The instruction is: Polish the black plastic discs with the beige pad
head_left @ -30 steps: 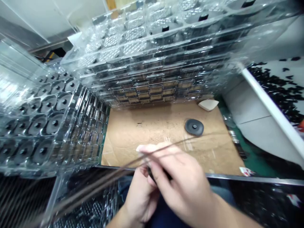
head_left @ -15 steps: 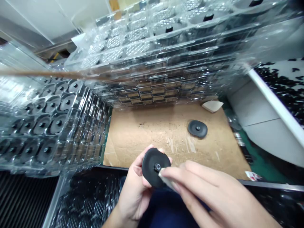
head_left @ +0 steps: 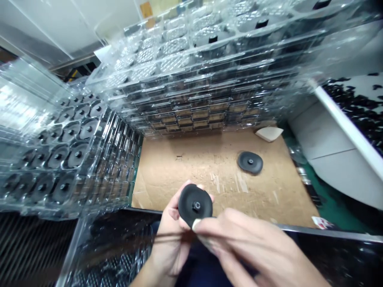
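Between left fingers [head_left: 174,202], black disc [head_left: 188,200] held by edge; right fingers [head_left: 208,226] at its lower rim, grip unclear

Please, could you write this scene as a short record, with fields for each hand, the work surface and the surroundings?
Left hand: holds a black rounded part, stud side showing
Right hand: fingers at that part's near edge; anything pinched is unclear
Work surface: brown cardboard
On it: a second rounded part; a pale curved piece, far right corner
Left side: stacked clear trays with dark parts
Behind: more clear trays
Right side: many small black pieces
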Action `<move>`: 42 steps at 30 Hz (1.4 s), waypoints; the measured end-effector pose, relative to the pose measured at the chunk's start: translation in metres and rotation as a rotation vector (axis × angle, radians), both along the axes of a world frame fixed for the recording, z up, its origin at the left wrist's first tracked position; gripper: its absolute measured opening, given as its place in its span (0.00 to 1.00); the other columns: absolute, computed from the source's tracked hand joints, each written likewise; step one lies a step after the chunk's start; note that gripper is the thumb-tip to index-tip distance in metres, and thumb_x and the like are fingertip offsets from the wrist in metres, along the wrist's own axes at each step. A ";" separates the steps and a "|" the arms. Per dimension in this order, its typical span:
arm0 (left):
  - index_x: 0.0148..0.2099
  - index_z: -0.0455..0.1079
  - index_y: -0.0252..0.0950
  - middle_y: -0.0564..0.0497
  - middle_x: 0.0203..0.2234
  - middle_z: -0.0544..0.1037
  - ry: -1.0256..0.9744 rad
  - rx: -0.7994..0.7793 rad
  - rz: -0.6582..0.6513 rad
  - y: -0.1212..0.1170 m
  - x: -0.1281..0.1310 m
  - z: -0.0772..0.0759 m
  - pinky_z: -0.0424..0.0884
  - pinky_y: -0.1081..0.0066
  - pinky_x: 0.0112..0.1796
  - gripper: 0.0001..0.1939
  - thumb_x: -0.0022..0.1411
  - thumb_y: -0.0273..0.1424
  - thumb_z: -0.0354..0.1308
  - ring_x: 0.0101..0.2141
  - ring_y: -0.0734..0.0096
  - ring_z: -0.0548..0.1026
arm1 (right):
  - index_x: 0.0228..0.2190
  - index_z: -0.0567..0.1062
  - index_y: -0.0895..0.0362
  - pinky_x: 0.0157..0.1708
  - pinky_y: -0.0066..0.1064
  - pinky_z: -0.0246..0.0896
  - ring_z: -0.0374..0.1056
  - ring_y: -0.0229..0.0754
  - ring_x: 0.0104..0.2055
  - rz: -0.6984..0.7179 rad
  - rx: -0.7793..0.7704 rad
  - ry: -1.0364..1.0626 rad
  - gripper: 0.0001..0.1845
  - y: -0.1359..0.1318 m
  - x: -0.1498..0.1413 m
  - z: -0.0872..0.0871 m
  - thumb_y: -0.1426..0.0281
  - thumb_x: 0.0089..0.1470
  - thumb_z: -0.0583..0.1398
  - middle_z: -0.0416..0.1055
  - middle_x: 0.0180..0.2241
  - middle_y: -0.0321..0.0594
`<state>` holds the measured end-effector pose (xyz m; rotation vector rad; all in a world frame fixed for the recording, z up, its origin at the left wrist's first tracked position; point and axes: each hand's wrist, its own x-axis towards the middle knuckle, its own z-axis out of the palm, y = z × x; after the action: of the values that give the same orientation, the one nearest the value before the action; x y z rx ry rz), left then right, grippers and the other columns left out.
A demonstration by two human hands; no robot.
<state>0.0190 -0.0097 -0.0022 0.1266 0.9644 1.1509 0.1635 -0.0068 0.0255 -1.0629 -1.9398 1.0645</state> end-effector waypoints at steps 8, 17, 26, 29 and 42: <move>0.49 0.70 0.42 0.47 0.43 0.77 0.031 0.029 0.139 -0.005 -0.003 -0.015 0.70 0.67 0.46 0.24 0.48 0.31 0.66 0.45 0.61 0.74 | 0.36 0.76 0.50 0.27 0.27 0.65 0.71 0.40 0.33 -0.111 -0.281 -0.064 0.11 0.016 0.032 -0.060 0.65 0.57 0.55 0.74 0.33 0.37; 0.47 0.72 0.41 0.48 0.43 0.76 0.027 0.042 0.040 -0.007 0.006 -0.007 0.70 0.72 0.43 0.24 0.44 0.34 0.67 0.46 0.62 0.73 | 0.37 0.75 0.51 0.30 0.29 0.67 0.71 0.42 0.35 -0.305 -0.199 -0.107 0.10 0.007 0.027 -0.080 0.67 0.56 0.55 0.74 0.34 0.38; 0.48 0.71 0.42 0.52 0.36 0.79 0.054 -0.072 -0.012 -0.012 0.006 -0.016 0.70 0.75 0.41 0.22 0.48 0.28 0.65 0.38 0.71 0.75 | 0.39 0.73 0.55 0.33 0.26 0.66 0.68 0.36 0.33 0.087 -0.105 0.017 0.13 0.019 -0.011 -0.002 0.79 0.56 0.52 0.71 0.32 0.36; 0.40 0.75 0.39 0.54 0.29 0.79 0.028 -0.032 -0.044 -0.010 0.007 -0.012 0.69 0.79 0.40 0.15 0.47 0.27 0.66 0.32 0.76 0.75 | 0.40 0.73 0.58 0.35 0.29 0.65 0.68 0.37 0.34 -0.044 -0.025 0.019 0.13 0.020 -0.015 -0.004 0.78 0.57 0.52 0.71 0.33 0.39; 0.44 0.73 0.41 0.53 0.37 0.78 -0.149 -0.049 -0.185 -0.012 0.000 -0.002 0.68 0.79 0.40 0.26 0.40 0.22 0.68 0.36 0.77 0.74 | 0.42 0.72 0.58 0.31 0.29 0.65 0.68 0.38 0.30 -0.064 0.286 -0.139 0.14 0.014 0.022 0.003 0.76 0.59 0.50 0.73 0.29 0.40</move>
<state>0.0191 -0.0220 -0.0047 0.0875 0.8303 0.9519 0.1851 0.0077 0.0280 -1.0515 -2.0778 0.6680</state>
